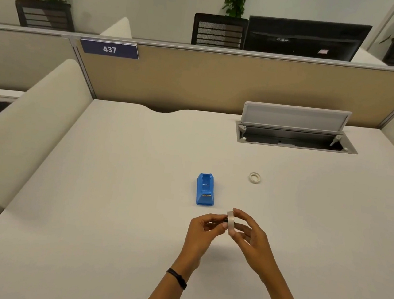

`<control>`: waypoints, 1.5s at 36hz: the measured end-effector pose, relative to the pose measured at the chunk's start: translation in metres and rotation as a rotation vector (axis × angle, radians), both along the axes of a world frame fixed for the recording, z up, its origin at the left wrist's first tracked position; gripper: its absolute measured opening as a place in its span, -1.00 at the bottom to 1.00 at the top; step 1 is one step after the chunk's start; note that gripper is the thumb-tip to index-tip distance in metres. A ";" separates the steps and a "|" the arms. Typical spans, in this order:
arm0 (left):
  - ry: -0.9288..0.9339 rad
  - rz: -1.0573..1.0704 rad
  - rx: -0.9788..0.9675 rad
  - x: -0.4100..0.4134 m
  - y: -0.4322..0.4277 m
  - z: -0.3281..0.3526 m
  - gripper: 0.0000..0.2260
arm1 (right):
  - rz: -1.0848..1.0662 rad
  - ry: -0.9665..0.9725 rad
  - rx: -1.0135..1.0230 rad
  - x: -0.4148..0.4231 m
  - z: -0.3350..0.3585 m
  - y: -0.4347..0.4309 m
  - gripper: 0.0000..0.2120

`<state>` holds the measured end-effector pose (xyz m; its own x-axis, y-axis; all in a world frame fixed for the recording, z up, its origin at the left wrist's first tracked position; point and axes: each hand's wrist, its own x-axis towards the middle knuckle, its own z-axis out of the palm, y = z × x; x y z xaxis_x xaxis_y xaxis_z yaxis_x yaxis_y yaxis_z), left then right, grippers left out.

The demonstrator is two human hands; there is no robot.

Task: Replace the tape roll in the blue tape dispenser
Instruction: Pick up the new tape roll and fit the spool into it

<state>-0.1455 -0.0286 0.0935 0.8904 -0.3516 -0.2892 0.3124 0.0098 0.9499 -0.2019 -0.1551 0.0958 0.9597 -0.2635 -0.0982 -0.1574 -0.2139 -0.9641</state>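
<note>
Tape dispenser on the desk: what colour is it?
Bright blue; the tape dispenser shows clearly in the head view.

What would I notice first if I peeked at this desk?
Probably the bright blue tape dispenser in the middle of the pale desk, its roll slot empty. Just in front, the left hand and right hand hold a tape roll between them.

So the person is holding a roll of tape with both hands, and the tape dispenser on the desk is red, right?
Not quite: the head view shows the tape dispenser is blue, not red. The rest is right: the left hand and right hand both hold the tape roll above the desk.
</note>
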 end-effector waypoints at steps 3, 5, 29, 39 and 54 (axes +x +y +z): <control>0.005 -0.010 0.020 0.001 0.002 -0.002 -0.85 | 0.032 0.015 -0.004 -0.001 0.004 0.000 -0.63; -0.001 -0.017 0.035 0.000 0.003 -0.003 -0.86 | 0.041 0.021 -0.003 -0.002 0.006 -0.001 -0.65; -0.042 -0.027 0.135 0.003 0.011 -0.025 -0.87 | 0.012 0.099 0.026 0.009 -0.009 0.008 -0.69; -0.033 -0.036 0.182 0.013 0.014 -0.047 -0.87 | 0.139 0.187 -0.100 0.029 -0.027 0.002 -0.62; -0.484 -0.275 0.494 0.114 0.017 -0.042 -0.32 | 0.129 0.012 -0.229 0.150 -0.013 -0.023 -0.59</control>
<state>-0.0311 -0.0115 0.0511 0.8569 -0.5108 -0.0694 -0.2124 -0.4725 0.8554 -0.0519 -0.1785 0.0829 0.9859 -0.1556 -0.0621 -0.1262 -0.4452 -0.8865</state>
